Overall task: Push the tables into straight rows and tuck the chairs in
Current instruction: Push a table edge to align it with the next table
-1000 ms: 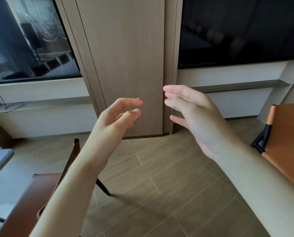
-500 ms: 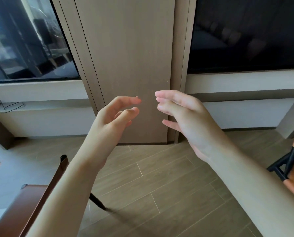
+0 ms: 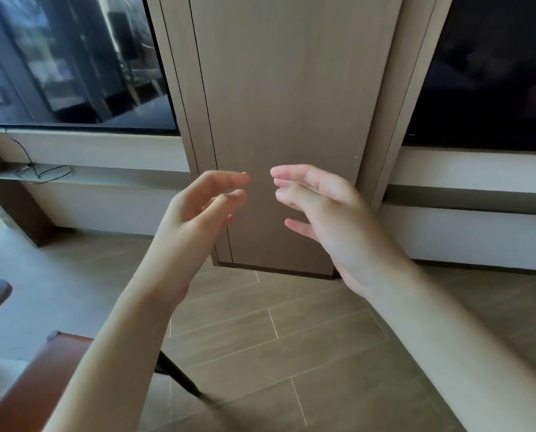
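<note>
The view has swung left since a second ago: the orange chair at right is gone. The brown chair (image 3: 39,378) sits low, below the left hand (image 3: 195,219), nearer it than the right hand (image 3: 329,213); both hands' fingers hang loosely spread, holding nothing.

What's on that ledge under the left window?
A thin black cable lies looped on the ledge, its lead running up toward the window. Nothing else shows there; the ledge's left end is cut off by the frame.
</note>
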The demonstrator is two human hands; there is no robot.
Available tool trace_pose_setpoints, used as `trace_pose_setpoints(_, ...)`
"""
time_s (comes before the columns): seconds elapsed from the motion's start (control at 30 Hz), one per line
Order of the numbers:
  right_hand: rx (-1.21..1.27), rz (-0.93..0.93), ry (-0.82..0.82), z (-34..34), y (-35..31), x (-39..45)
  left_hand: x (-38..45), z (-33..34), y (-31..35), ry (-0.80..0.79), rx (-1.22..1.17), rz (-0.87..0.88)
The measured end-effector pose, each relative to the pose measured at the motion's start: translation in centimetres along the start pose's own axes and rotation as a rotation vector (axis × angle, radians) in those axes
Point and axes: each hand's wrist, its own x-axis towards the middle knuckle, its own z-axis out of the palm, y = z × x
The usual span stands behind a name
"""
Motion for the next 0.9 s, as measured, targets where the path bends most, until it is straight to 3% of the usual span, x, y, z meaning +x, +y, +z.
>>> trace_pose_setpoints(0.37,0.006,-0.022,-0.096,8.4,0.7,17.9,14.0,-9.5,-5.5,0.070,0.034,-0.036)
trace_pose_setpoints(0.9,0.003,-0.048,-0.226,14.8,2.9,31.2,23.4,-16.3,-11.0,0.165,0.048,-0.072)
